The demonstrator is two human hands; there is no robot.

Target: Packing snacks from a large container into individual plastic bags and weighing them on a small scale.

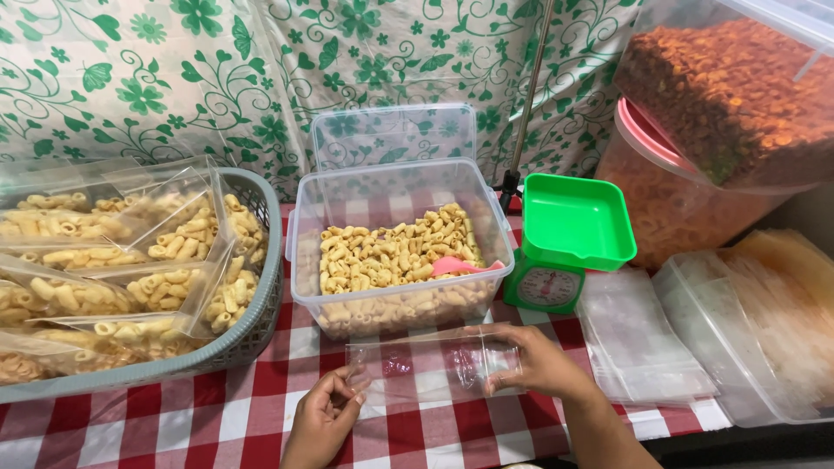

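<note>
Red-and-white checked tablecloth (261,408) over the table. Resting directly on it: grey basket (261,287) at left, clear plastic tub (391,204) of pale macaroni snacks in the middle, green kitchen scale (556,252) just right of the tub, stack of flat clear bags (638,347), probably unused, then a clear container (738,347) at far right. Near the front edge, one empty clear bag (426,369).

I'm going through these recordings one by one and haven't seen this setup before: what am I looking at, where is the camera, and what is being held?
There is no machine: one camera on a person's head looks down at their bare hands. The left hand and right hand hold an empty clear plastic bag by its ends over a red checked tablecloth. Behind it stands a clear tub of pale macaroni snacks with a pink scoop. A grey basket of filled bags sits left; a green scale and flat bags sit right.
</note>
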